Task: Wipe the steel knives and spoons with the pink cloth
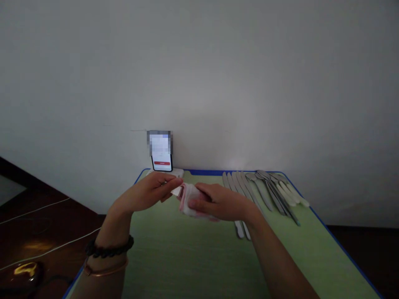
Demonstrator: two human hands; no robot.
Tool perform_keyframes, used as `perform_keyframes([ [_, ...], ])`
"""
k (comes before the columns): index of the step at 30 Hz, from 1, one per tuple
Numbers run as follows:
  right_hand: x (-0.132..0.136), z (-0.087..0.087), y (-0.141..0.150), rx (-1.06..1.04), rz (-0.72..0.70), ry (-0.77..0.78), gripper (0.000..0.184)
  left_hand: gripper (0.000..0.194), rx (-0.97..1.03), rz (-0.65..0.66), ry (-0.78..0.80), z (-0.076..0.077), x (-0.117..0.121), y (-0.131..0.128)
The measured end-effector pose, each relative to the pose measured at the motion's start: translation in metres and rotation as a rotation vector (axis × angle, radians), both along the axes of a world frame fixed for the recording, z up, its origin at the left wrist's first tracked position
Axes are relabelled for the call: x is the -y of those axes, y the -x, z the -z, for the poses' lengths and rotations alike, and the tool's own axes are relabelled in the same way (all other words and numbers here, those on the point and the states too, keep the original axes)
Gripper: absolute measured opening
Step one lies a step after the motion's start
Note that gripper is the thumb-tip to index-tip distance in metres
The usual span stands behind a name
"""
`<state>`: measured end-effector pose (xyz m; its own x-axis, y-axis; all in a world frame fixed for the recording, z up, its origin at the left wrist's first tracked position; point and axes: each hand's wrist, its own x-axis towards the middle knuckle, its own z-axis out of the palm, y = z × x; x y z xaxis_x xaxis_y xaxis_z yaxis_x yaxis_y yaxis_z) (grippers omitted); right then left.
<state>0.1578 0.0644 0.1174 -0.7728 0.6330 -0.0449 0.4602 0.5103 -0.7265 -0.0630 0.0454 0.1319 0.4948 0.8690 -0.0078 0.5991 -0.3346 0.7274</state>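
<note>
Above the table, my right hand [218, 201] is wrapped round a folded pink-and-white cloth [190, 201]. My left hand [152, 191] is closed in a pinch just left of the cloth, thumb and fingers together. A pale, flat piece [176, 191] shows between the left fingertips and the cloth; most of it is hidden, so its kind cannot be made out. To the right of my hands, several metal table knives [230, 180] lie side by side, partly covered by my right hand and forearm.
Spoons [263, 193] and other cutlery, some with cream handles [291, 193], lie at the table's far right. A lit phone [162, 155] leans upright on a white object [178, 172] by the wall. The green table [193, 257] has a blue edge. White cables [46, 251] run along the floor.
</note>
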Motion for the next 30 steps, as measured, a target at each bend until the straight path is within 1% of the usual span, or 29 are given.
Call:
perform_keyframes([
  [2,-0.002,0.0,-0.008,0.065,-0.048,0.107,0.028,0.048,-0.032,0.007,0.009,0.0,0.0,0.004],
  [4,-0.006,0.0,-0.024,0.138,-0.104,0.227,0.03,0.048,-0.073,0.005,0.011,0.001,-0.001,0.009],
  [5,-0.008,-0.001,-0.034,0.145,-0.096,0.24,0.033,0.048,-0.086,-0.009,0.005,0.002,-0.002,0.011],
  [8,-0.013,-0.003,-0.062,0.105,-0.03,0.211,0.039,0.047,-0.073,-0.071,-0.005,0.006,-0.005,0.021],
  [10,-0.013,-0.005,-0.071,0.085,-0.042,0.231,0.039,0.047,-0.049,-0.105,0.005,0.007,-0.005,0.025],
  [12,-0.013,-0.007,-0.071,0.083,-0.036,0.221,0.035,0.046,-0.025,-0.154,-0.007,0.007,-0.005,0.027],
  [13,-0.013,-0.007,-0.069,0.091,-0.01,0.189,0.032,0.046,-0.012,-0.184,-0.021,0.007,-0.004,0.027],
  [16,-0.014,-0.007,-0.063,0.12,0.125,0.024,0.026,0.049,0.014,-0.243,-0.047,0.006,-0.004,0.025],
  [18,-0.015,-0.008,-0.061,0.128,0.202,-0.07,0.022,0.051,0.011,-0.246,-0.035,0.007,-0.005,0.023],
  [21,-0.013,-0.01,-0.062,0.191,0.251,-0.134,0.019,0.051,-0.038,-0.201,0.019,0.01,-0.006,0.022],
  [23,-0.01,-0.012,-0.061,0.287,0.231,-0.12,0.02,0.049,-0.087,-0.143,0.066,0.012,-0.007,0.02],
  [26,-0.005,-0.013,-0.055,0.407,0.166,-0.038,0.021,0.039,-0.152,-0.08,0.105,0.013,-0.005,0.016],
  [30,-0.003,-0.008,-0.041,0.451,0.131,0.017,0.022,0.035,-0.23,-0.019,0.135,0.015,-0.005,0.005],
])
